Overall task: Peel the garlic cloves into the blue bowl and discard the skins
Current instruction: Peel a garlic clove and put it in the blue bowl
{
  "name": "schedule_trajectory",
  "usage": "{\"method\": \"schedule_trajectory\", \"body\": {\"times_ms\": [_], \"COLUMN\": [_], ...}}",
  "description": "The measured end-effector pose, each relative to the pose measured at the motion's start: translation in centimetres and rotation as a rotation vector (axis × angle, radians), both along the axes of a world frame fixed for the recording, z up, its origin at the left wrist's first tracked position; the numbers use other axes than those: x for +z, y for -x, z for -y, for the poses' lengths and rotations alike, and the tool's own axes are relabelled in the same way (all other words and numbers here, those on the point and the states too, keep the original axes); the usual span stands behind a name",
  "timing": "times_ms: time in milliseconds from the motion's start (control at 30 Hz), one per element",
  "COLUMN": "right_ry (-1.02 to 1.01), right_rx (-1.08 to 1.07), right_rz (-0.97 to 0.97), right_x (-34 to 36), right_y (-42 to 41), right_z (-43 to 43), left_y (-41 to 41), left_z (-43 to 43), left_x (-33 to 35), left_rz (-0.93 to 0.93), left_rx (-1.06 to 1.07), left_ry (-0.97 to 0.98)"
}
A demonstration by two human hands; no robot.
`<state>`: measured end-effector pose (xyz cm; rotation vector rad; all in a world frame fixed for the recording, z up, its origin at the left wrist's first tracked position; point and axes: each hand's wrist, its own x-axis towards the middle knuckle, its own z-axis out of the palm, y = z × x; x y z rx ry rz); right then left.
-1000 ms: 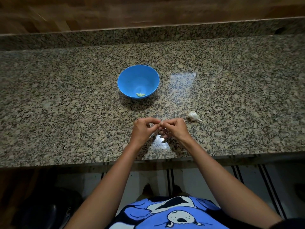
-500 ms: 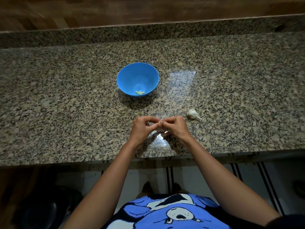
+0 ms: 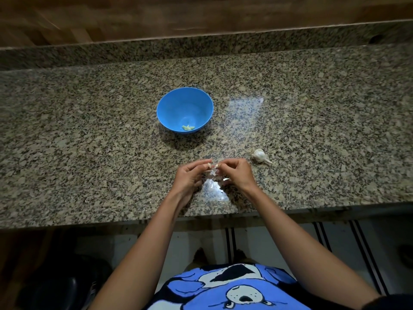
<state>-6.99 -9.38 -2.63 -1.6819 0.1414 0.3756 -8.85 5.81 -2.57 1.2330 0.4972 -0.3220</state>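
Note:
A blue bowl (image 3: pixel 185 108) stands mid-counter with a few peeled pale cloves (image 3: pixel 188 127) at its bottom. Near the counter's front edge my left hand (image 3: pixel 190 176) and my right hand (image 3: pixel 237 174) meet, fingertips together, pinching a small garlic clove (image 3: pixel 214 167) between them. Thin pale skin scraps (image 3: pixel 224 179) show just below my right hand's fingers. A partial garlic bulb (image 3: pixel 259 155) lies on the counter just right of my right hand.
The speckled granite counter (image 3: pixel 89 142) runs the full width, with a raised granite backsplash (image 3: pixel 201 45) and wood panelling behind. Its front edge lies just under my wrists. A dark round object (image 3: pixel 62 287) sits on the floor at lower left.
My fingertips have parted slightly around the clove, and the left hand shifted a little left. The bowl and bulb lie where they were.

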Motion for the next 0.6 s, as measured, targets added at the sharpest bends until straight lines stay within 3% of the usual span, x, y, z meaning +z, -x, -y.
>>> {"method": "schedule_trajectory", "body": {"times_ms": [67, 133, 267, 333, 500, 600], "right_ry": [0.016, 0.073, 0.292, 0.378, 0.593, 0.63], "right_rx": [-0.054, -0.097, -0.017, 0.034, 0.094, 0.087], "right_rz": [-0.022, -0.015, 0.05, 0.068, 0.154, 0.17], "right_x": [0.0, -0.1, -0.6, -0.7, -0.6, -0.9], "right_y": [0.1, 0.1, -0.3, -0.5, -0.2, -0.3], "right_z": [-0.1, 0.0, 0.1, -0.1, -0.4, -0.5], "left_y": [0.1, -0.2, -1.5, -1.9, -2.0, -1.4], "left_z": [-0.4, -1.4, -4.3, -5.1, -5.3, -5.1], "left_x": [-0.2, -0.3, -0.6, -0.8, -1.1, -0.8], "left_rz": [-0.043, -0.077, 0.017, 0.061, 0.093, 0.087], "left_rx": [0.083, 0.16, 0.068, 0.014, -0.021, 0.1], "left_ry": [0.108, 0.037, -0.679, -0.836, -0.944, -0.827]}}
